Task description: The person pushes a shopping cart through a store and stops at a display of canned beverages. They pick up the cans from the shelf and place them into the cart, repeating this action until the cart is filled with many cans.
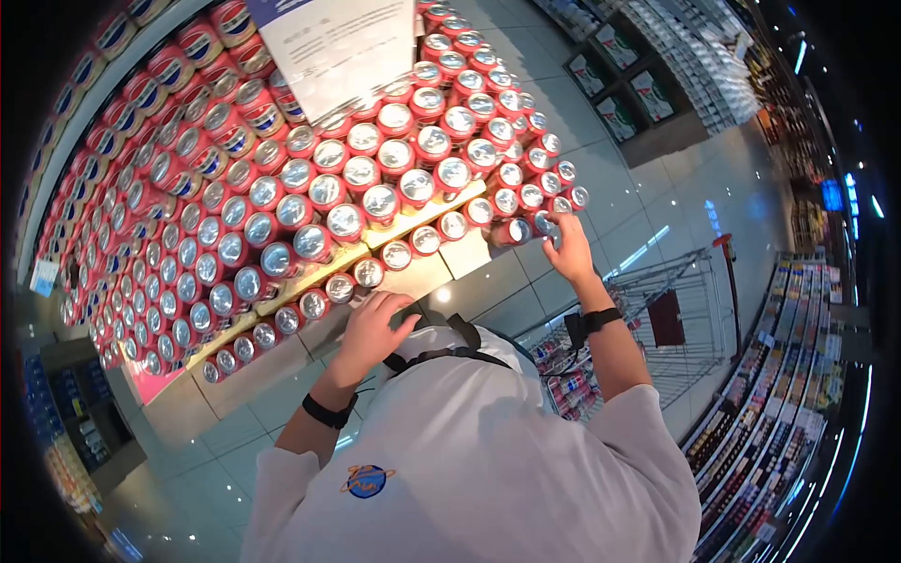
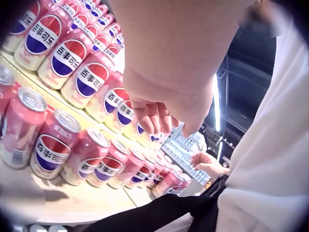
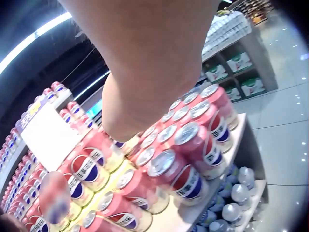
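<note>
Red-and-cream Pepsi cans stand in stepped rows on a display. My left hand (image 1: 371,328) hovers by the front row, fingers loosely bent and nothing in them; the nearest can (image 1: 340,287) is just beyond the fingertips. In the left wrist view, the left hand (image 2: 161,113) hangs over the row of cans (image 2: 55,145). At the display's right corner, my right hand (image 1: 570,251) has thumb and fingers spread apart, fingertips right at a can (image 1: 543,223). Beside it, another can (image 1: 513,232) leans. In the right wrist view, the forearm hides the right fingers.
A sign board (image 1: 338,56) stands among the cans. A wire shopping cart (image 1: 676,319) is at my right, with stocked shelves (image 1: 770,375) behind it. Bottles (image 3: 241,193) fill the shelf under the display corner. A box stand (image 1: 638,84) is across the aisle.
</note>
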`<state>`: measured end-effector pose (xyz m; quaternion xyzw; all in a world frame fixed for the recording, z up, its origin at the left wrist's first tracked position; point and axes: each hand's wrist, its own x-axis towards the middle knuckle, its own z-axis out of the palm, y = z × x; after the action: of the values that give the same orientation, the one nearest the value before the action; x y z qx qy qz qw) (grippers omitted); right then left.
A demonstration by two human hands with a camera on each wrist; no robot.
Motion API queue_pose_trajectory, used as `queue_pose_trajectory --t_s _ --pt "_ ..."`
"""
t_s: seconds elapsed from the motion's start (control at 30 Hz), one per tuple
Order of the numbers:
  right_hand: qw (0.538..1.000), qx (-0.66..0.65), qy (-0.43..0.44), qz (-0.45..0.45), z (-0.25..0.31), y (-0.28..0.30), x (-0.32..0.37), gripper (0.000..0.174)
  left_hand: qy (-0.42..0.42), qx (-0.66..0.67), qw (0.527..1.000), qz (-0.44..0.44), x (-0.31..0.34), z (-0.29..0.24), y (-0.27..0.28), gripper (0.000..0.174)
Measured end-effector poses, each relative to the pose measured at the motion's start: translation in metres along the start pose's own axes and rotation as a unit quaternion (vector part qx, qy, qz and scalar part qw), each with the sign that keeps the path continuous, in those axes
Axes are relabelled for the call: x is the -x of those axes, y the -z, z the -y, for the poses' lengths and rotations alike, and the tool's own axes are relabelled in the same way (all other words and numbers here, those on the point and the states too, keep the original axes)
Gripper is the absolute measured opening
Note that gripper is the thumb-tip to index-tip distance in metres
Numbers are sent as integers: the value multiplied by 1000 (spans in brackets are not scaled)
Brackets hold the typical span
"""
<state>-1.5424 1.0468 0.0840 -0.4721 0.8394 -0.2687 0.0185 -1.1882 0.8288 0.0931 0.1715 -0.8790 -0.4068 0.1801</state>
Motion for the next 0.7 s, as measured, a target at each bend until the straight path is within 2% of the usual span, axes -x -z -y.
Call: queue_pose_trajectory --t_s 0.07,0.2,0.27,0.3,0.4,0.43,0.53,0.67,0.7 --pt "998 46 -53 4 -24 9 17 50 2 10 1000 30 -11 -6 -10 35" --pt "992 82 -100 8 -51 28 33 60 -52 -26 992 110 -51 -27 -24 47" --pt "991 93 -95 16 -61 34 34 63 -82 -30 988 131 -70 -38 -36 52" --pt "991 100 -86 30 -64 36 34 66 -53 -46 981 183 -80 -44 -42 60" --pt "989 84 -116 33 -74 38 31 70 -110 -60 975 181 -106 -60 -73 68" --pt "989 83 -122 30 -79 38 28 70 -105 -58 971 207 -116 -69 -83 74" --pt "992 69 -103 13 -93 41 17 76 -133 -102 963 210 -145 -80 -128 77" --pt "988 106 -77 84 -119 45 -11 86 -149 -209 947 193 -180 -76 -190 86" --pt "989 109 -32 90 -128 45 -18 87 -145 -222 946 187 -186 -74 -202 86"
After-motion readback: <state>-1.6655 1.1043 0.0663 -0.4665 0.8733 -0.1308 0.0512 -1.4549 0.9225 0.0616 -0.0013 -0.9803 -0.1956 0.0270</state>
